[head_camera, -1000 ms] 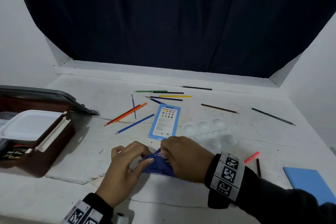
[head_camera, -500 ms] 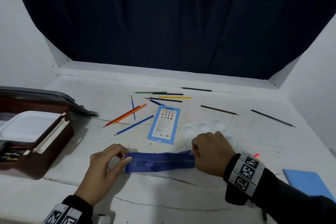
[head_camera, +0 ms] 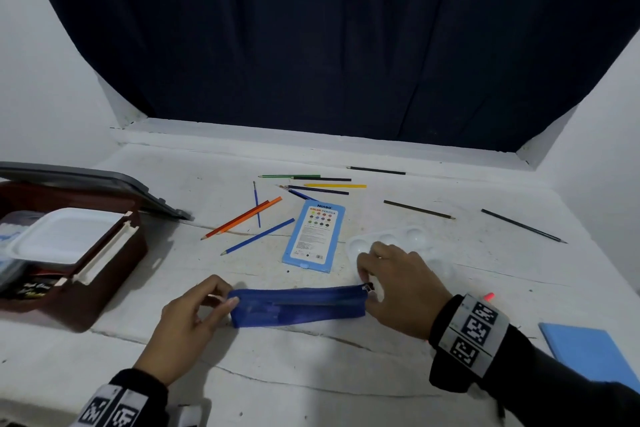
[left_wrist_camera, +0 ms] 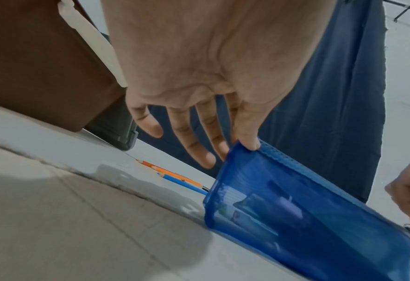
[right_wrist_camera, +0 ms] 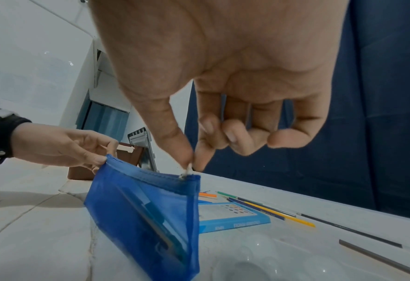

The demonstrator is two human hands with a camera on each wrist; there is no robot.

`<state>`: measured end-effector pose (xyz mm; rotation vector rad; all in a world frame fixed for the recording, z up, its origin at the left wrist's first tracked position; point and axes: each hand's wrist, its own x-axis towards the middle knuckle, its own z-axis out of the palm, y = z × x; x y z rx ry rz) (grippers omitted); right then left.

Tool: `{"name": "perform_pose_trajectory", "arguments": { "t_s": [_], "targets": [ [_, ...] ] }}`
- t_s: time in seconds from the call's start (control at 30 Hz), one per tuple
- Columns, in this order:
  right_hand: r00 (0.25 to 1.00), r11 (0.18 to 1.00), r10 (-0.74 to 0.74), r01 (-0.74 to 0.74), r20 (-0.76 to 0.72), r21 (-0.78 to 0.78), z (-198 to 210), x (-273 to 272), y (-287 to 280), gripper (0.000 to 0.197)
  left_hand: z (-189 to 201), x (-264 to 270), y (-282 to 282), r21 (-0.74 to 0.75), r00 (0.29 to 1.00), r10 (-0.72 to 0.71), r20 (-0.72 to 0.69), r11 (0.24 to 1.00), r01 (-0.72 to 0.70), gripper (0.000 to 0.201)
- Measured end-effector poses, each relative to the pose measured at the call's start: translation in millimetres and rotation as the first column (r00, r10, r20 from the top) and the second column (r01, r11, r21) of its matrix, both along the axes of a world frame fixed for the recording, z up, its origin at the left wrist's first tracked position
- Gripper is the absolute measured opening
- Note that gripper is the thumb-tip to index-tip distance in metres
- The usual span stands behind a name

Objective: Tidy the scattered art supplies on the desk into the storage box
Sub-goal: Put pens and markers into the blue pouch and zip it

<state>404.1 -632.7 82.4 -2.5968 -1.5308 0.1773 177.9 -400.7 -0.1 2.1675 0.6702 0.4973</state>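
A blue mesh pencil pouch (head_camera: 298, 305) (left_wrist_camera: 307, 209) (right_wrist_camera: 138, 209) stands stretched lengthwise on the desk near the front, with pens showing dimly inside. My left hand (head_camera: 227, 300) (left_wrist_camera: 240, 150) (right_wrist_camera: 100, 158) pinches its left end between thumb and fingers. My right hand (head_camera: 367, 282) (right_wrist_camera: 193, 163) pinches the metal zipper pull (head_camera: 369, 287) (right_wrist_camera: 186, 172) at the pouch's right end. The brown storage box (head_camera: 104, 274) sits open at the left, holding a white tray (head_camera: 65, 236). Orange pencils (head_camera: 242, 218), a blue pencil (head_camera: 258, 236) and several more lie scattered behind.
A blue colour-pencil pack (head_camera: 313, 236) and a white paint palette (head_camera: 391, 237) lie just behind the pouch. The box's grey lid (head_camera: 104, 184) leans open. A blue notebook (head_camera: 588, 354) and a pink marker (head_camera: 489, 296) are at the right. Dark pencils (head_camera: 419, 210) lie further back.
My right hand drew the zipper pull rightward along the pouch to its right end. My left hand moved left holding the other end, so the bunched pouch is now stretched out.
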Motion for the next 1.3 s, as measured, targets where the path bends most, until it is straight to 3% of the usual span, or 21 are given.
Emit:
{"name": "perform_pose_trajectory", "arguments": {
  "t_s": [0.13,0.4,0.53,0.63,0.73,0.87,1.0,1.1,1.2,1.3],
  "targets": [
    [0.983,0.986,0.153,-0.159,-0.099,-0.058,-14,-9,14,0.039,-2,0,-7,-0.074,1.000,0.028,0.010,0.997,-0.027,0.007],
    [0.968,0.961,0.242,-0.248,-0.059,-0.126,-31,-19,51,0.027,6,-22,-22,-0.155,0.999,0.042,0.027,0.987,-0.037,0.033],
    [0.974,0.960,0.216,-0.225,-0.068,-0.170,-38,-22,62,0.019,31,-44,-18,-0.136,0.992,0.073,0.106,0.989,-0.058,0.033],
    [0.976,0.978,0.191,-0.199,-0.104,-0.070,-36,-30,67,0.016,55,-65,-1,-0.057,0.973,0.102,0.206,0.994,-0.092,0.029],
    [0.975,0.977,0.178,-0.160,-0.130,0.138,-22,-48,83,0.017,78,-89,31,-0.005,0.949,0.123,0.292,0.992,-0.127,0.025],
    [0.966,0.873,0.252,-0.199,-0.064,0.445,1,-84,131,0.024,99,-127,104,0.153,0.933,0.158,0.323,0.964,-0.217,0.020],
    [0.954,0.784,0.262,-0.299,0.147,0.544,15,-126,193,0.035,102,-169,200,0.380,0.974,0.134,0.181,0.904,-0.195,0.021],
    [0.935,0.817,0.252,-0.344,0.250,0.462,22,-158,238,0.038,98,-193,268,0.435,0.998,0.048,-0.044,0.900,-0.024,0.035],
    [0.910,0.863,0.282,-0.379,0.304,0.335,27,-181,272,0.039,99,-204,311,0.376,0.945,-0.097,-0.311,0.901,0.216,0.058],
    [0.896,0.889,0.293,-0.384,0.334,0.251,36,-201,296,0.034,95,-198,339,0.360,0.845,-0.165,-0.509,0.851,0.383,0.102]
  ]
}}
